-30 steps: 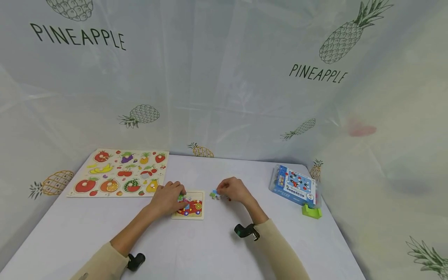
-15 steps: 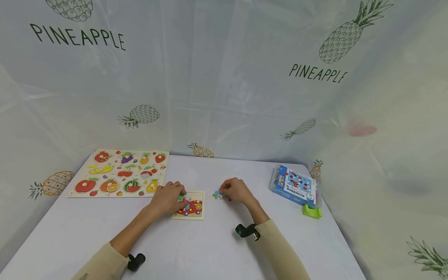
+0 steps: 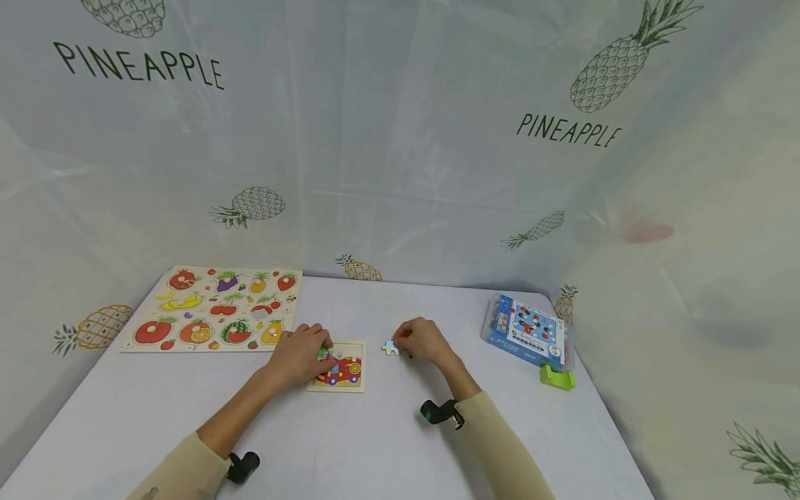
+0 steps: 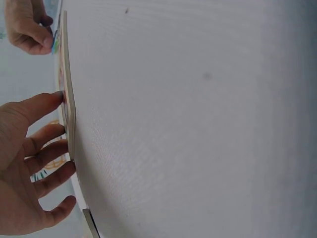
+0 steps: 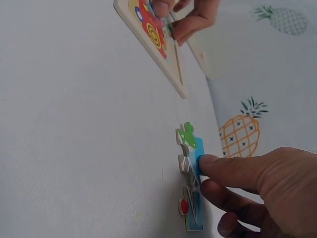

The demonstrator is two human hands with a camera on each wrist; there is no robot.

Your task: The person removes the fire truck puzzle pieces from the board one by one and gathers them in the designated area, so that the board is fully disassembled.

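The head view looks forward and down from above, far enough back to take in most of the worktop (image 3: pixel 337 444) and the curtain (image 3: pixel 387 153) behind. Both wrist views sit low and close, tipped sideways; the left sees the puzzle board (image 3: pixel 350 373) nearly edge-on, the right at a slant. All three share that board, the left hand (image 3: pixel 301 354) and the right hand (image 3: pixel 423 339).

Bare tabletop (image 3: pixel 459 316) lies between the right hand (image 3: pixel 423 340) and the blue box (image 3: pixel 531 330). Leftward, the left hand (image 3: pixel 301 354) (resting on the framed puzzle (image 3: pixel 348 373)) bars the way.
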